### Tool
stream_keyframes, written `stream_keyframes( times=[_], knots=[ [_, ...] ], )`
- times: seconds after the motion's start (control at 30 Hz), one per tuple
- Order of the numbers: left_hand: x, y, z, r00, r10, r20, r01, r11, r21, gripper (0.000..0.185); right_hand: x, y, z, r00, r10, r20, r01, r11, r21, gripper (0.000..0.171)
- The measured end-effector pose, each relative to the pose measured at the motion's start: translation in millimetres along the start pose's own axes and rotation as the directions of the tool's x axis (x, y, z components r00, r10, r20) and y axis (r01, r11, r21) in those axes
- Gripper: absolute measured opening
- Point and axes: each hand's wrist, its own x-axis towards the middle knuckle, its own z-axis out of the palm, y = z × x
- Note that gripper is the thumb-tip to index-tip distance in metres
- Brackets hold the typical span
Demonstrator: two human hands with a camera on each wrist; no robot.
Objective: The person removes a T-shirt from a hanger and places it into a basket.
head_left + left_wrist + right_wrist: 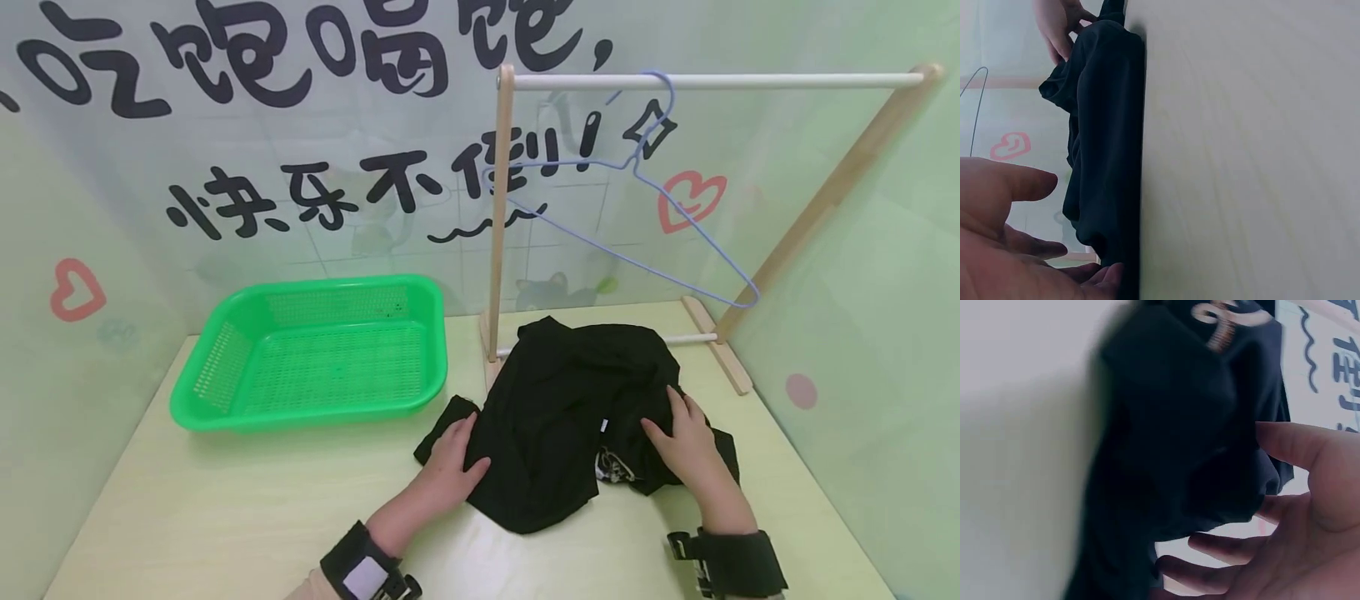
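A crumpled black garment point(551, 433) lies on the table below the rack, with a small white tag and a pale print showing near its lower right. My left hand point(448, 462) touches the garment's left side; in the left wrist view its thumb point(1035, 184) stands apart from the cloth and the fingertips meet the fabric low down. At the garment's right side, my right hand point(686, 437) rests with spread fingers. In the right wrist view the thumb point(1288, 442) touches a fold and the other fingers lie loosely along the cloth's edge.
A green plastic basket point(438, 350) sits on the table point(247, 500) at the left. Behind the garment stands a wooden rack with a white rail point(787, 81), from which a blue wire hanger point(697, 225) hangs. Printed walls enclose the back and sides.
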Motion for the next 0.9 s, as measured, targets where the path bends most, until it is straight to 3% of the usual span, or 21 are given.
stream_keyframes(
  times=[0.27,0.67,0.9],
  knots=[
    [-1.2,-3.6,5.0,1.000,0.001,-0.025,-0.001,1.000,-0.004,0.066,9,3,16,0.992,0.021,0.121,-0.017,0.999,-0.028,0.074],
    [-1.7,1.3,10.0,1.000,0.028,0.000,-0.028,0.998,-0.061,0.068,8,-10,24,0.988,-0.076,0.134,0.076,0.997,0.005,0.062],
    [2.3,7.8,14.5,0.999,0.009,0.041,-0.007,0.998,-0.064,0.071,2,-22,29,0.978,-0.104,0.179,0.102,0.995,0.020,0.059]
  ],
)
